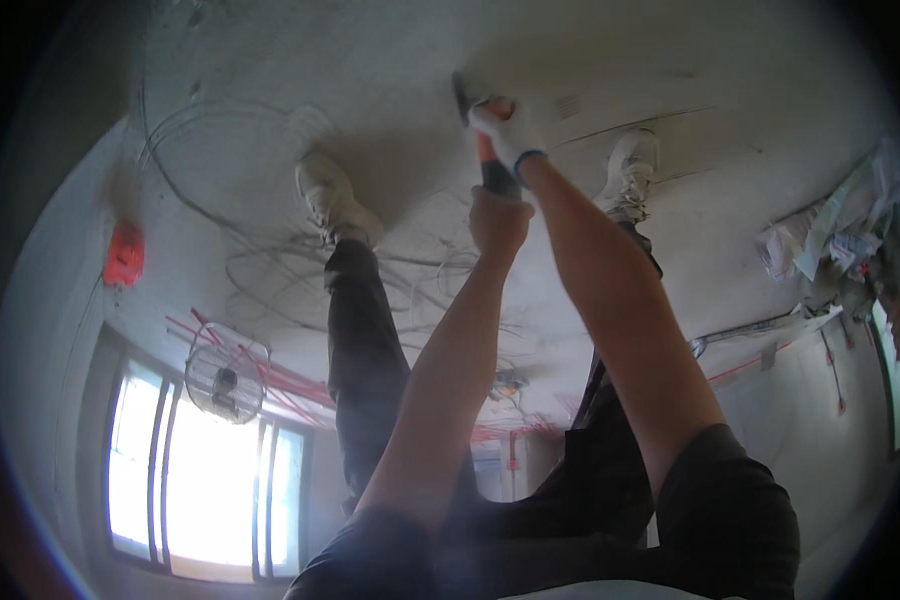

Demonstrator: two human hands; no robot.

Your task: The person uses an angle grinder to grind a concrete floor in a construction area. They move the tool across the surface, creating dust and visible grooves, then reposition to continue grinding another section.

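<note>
An angle grinder with an orange and dark body is held in front of me between my feet. Its dark disc, seen nearly edge-on, is at or just above the grey concrete floor; I cannot tell whether they touch. My right hand, in a white glove with a blue cuff, grips the grinder near its head. Behind it, my left hand is wrapped round the dark rear end of the body. Both hands are slightly blurred.
Loose cables coil over the floor at the left. A red box sits at the far left, near a round wire-caged fan and red pipes. Crumpled sheets and bags lie at the right. My shoes flank the tool.
</note>
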